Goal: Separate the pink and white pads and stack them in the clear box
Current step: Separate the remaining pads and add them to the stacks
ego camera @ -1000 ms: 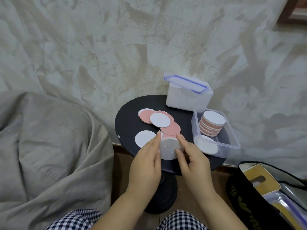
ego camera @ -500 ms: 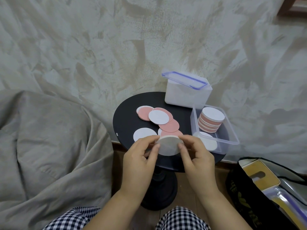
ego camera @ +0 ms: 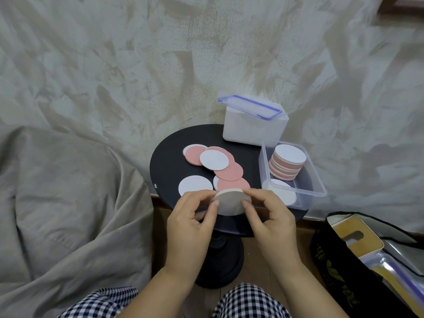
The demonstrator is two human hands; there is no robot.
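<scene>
A round white pad (ego camera: 230,201) is being pinched at its edges by the left hand (ego camera: 191,223) and right hand (ego camera: 271,222), above the black table's (ego camera: 167,171) near edge, left of the clear box (ego camera: 317,180).

A: Pad (ego camera: 229,204) pinched between left grip (ego camera: 190,223) and right grip (ego camera: 273,221): matt, off-white, foam or felt by the look, soft thick edge.
B: Loose pads (ego camera: 229,172) just beyond the grips?
A: Same matt stuff, pink and white faces, no shine.
B: Desk (ego camera: 169,166)?
A: Black, smooth, faint satin sheen.
B: Clear box (ego camera: 319,182), right of the grips?
A: Transparent plastic, glossy. White tub (ego camera: 250,131) behind it: frosted plastic, with a clear lid (ego camera: 250,106) rimmed in blue.
B: Left of the grips?
A: Beanbag (ego camera: 68,203): grey-beige cloth, matt, creased. Wall (ego camera: 114,65): rough mottled plaster. Floor (ego camera: 259,253) below: dull wood. Trousers (ego camera: 247,301): checked woven cloth.
</scene>
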